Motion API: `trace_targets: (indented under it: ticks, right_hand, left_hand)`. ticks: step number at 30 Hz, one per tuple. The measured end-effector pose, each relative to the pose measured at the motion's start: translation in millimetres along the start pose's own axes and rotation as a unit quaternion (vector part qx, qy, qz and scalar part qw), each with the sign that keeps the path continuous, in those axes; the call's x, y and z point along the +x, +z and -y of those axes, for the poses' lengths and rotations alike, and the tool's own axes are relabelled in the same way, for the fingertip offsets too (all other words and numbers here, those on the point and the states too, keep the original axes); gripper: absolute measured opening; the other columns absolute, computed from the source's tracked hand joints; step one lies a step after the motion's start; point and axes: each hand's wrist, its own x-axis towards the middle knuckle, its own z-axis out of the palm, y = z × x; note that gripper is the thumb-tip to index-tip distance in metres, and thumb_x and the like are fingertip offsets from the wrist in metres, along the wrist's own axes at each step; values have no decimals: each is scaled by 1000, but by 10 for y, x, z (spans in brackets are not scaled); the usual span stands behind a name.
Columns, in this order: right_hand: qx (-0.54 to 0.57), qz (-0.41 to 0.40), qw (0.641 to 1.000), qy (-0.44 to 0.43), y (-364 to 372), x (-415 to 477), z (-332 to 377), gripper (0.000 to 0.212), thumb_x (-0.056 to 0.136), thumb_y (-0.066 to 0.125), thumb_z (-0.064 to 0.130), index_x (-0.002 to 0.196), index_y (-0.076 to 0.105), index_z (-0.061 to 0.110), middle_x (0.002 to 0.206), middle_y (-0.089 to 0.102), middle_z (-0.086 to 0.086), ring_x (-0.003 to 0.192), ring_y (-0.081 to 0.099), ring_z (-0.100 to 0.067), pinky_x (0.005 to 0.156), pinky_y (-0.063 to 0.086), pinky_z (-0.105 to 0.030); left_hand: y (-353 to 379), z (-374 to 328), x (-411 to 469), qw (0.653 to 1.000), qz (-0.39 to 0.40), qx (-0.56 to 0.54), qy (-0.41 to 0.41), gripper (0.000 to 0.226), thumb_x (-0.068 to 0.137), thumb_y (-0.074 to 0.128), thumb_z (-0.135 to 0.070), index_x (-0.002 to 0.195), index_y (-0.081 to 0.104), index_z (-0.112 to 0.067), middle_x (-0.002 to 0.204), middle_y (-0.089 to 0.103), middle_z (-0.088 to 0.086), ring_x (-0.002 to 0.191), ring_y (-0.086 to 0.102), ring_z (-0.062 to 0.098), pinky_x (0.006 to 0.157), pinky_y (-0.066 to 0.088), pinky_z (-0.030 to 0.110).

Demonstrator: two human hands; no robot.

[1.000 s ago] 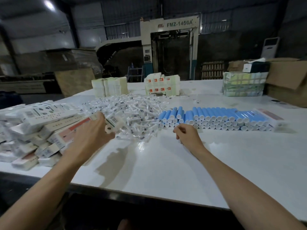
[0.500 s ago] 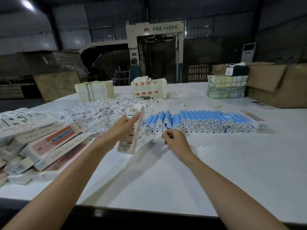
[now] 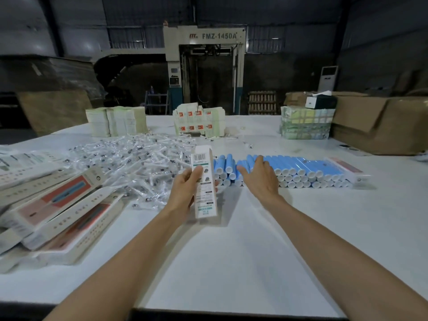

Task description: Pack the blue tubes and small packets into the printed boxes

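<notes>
**Two hands at work: one box held, one palm over the tubes**

One printed box (image 3: 205,181) stands nearly upright in the left hand (image 3: 185,191). The fingers are curled round its lower half, the barcode end is up, and it is held just above the white table (image 3: 231,262). The right hand (image 3: 259,177) is spread flat with straight fingers. Its fingertips lie over the near left part of the blue tubes (image 3: 301,164) and it grips nothing.

The tubes lie side by side in a long stacked row across the middle of the table, their white caps facing the person. A further flat box (image 3: 347,169) lies against the row's right end. Left of the row, just behind the held box, is a loose heap of small clear packets (image 3: 129,158). At the table's left edge, more printed boxes (image 3: 58,205) are piled at slanting angles.

Along the far side stand pale stacks of flat cartons (image 3: 115,121), a stack with red squares (image 3: 199,122) and a wrapped bundle (image 3: 305,123). A brown cardboard carton (image 3: 382,126) sits at the right. Behind the table is a machine marked FMZ-1450A (image 3: 203,66).
</notes>
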Motion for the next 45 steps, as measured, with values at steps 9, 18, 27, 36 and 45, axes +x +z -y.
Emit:
trace_targets:
  ticks: [9,18,27,36,45]
  right_hand:
    - [-46,-36,998,-19,242,-50,-22,36,108,52,24,136,42,4,102,67,-16,92,66,-38,66,41,-38]
    - [495,-56,862,90,-409,-76,134,23,106,49,34,110,65,17,79,65,21,67,50,3,65,37,-28]
    - [652,67,754,-45,-743,-155,575,25,106,57,10,129,56,3,117,71,-17,92,69,-24,92,56,-30]
    - [420,90,897,-108,-843,-33,857,89,94,71,5,155,15,37,124,63,-17,101,75,-31,93,61,-49]
    - [329,110,930,-117,-839,-13,777,37,98,66,29,131,49,25,108,74,-8,103,71,-20,98,54,-45]
  left_hand:
    - [-44,27,48,1000,-22,-11,8,27,104,72,-26,127,70,-11,106,82,16,96,81,36,78,68,46]
    - [14,15,20,999,10,33,21,38,93,84,-28,128,72,-18,110,83,10,102,80,33,86,65,49]
    - [112,-22,-107,996,49,55,48,54,84,88,-36,132,68,-22,114,83,2,100,81,19,68,62,29]
    - [144,-8,-124,995,59,60,62,48,89,89,-30,132,69,-22,115,82,2,104,80,20,70,62,29]
    - [156,-21,-156,991,62,93,77,44,90,88,-35,129,69,-28,117,82,-2,105,80,19,74,61,33]
